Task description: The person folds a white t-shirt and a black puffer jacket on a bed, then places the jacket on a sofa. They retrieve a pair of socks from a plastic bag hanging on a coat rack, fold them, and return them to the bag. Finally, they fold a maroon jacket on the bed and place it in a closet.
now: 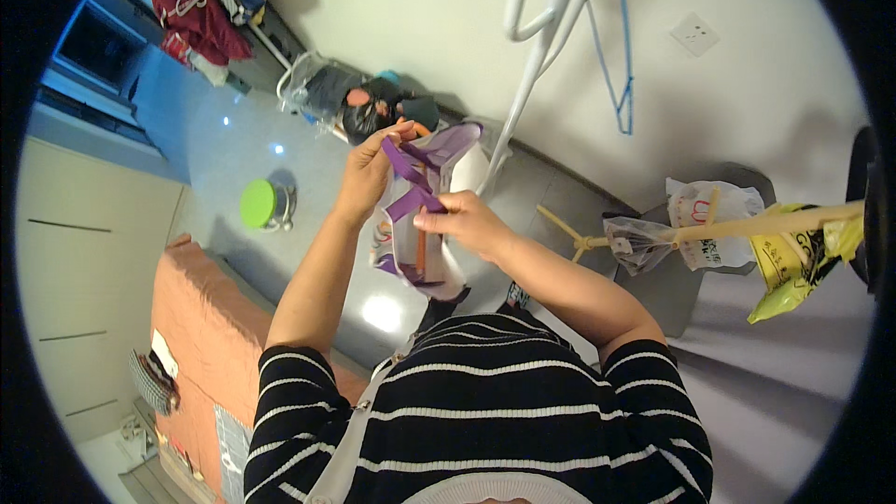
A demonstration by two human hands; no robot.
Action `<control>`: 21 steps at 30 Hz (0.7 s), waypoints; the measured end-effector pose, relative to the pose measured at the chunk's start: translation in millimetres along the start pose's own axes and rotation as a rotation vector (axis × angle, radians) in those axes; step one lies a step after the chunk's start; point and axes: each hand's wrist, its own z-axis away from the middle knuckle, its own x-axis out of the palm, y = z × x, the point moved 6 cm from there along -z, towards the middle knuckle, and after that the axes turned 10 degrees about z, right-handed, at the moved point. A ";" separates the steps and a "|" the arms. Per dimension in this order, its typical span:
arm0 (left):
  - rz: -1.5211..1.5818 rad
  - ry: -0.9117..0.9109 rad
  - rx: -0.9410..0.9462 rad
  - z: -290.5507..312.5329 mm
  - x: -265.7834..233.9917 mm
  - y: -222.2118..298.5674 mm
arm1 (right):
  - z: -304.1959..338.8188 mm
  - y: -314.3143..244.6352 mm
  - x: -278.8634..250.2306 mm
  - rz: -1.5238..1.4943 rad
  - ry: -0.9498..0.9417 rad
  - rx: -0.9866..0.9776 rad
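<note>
In front of my body hangs a white tote bag [446, 273] with purple trim and purple handles. My left hand [367, 168] is closed on the purple handle [403, 161] at its upper end, with the fingertips partly hidden. Lower down and to the right, my right hand [469, 221] pinches the other purple strap [411, 203] between thumb and fingers. The bag's mouth gapes between my hands, and an orange-brown strip shows inside it. What else lies in the bag I cannot make out.
A white pole rack [530, 84] with a blue hanger [623, 98] stands ahead. Dark bags [371, 112] sit by the wall. To the left are a green-topped stool [261, 203] and an orange-covered bed [201, 317]; right, a wooden stand [728, 227] with plastic bags.
</note>
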 end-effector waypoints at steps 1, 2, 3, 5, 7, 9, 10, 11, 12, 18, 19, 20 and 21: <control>-0.122 -0.013 -0.012 5.3 -6.2 -15.3 | -3.2 9.3 -2.3 -0.033 0.021 0.054; -0.140 -0.004 -0.114 14.5 -5.7 -24.2 | -6.7 13.6 -1.7 -0.182 0.057 0.072; -0.117 0.053 -0.203 19.6 -7.8 -35.7 | -8.7 18.3 -4.4 -0.209 0.074 0.080; -0.046 0.135 -0.357 29.0 -11.5 -59.7 | -11.7 31.0 -10.1 -0.259 0.096 0.143; 0.060 0.178 -0.498 38.2 -10.6 -85.7 | -7.1 33.6 -14.1 -0.176 0.080 0.178; 0.200 0.296 -0.492 46.2 -8.0 -91.4 | -1.3 44.0 -27.2 -0.112 0.075 0.212; 0.268 0.350 -0.486 49.9 -3.5 -88.8 | 5.8 40.8 -36.1 -0.090 0.096 0.203; 0.354 0.388 -0.422 51.8 0.5 -85.1 | 12.8 34.9 -45.0 -0.066 0.114 0.192; 0.328 0.413 -0.391 56.3 0.5 -90.5 | 19.5 31.4 -54.7 -0.041 0.131 0.180; 0.090 0.473 -0.276 80.9 25.2 -106.3 | 41.6 4.3 -87.0 0.032 0.123 0.167; 0.053 0.386 -0.322 82.0 33.5 -103.0 | 43.3 -0.9 -90.6 0.004 0.153 0.133; -0.095 0.198 -0.366 78.7 41.1 -107.4 | 45.0 -4.7 -94.9 -0.025 0.183 0.098; -0.242 0.009 -0.405 77.0 46.7 -115.5 | 44.7 -4.8 -98.6 -0.038 0.162 0.083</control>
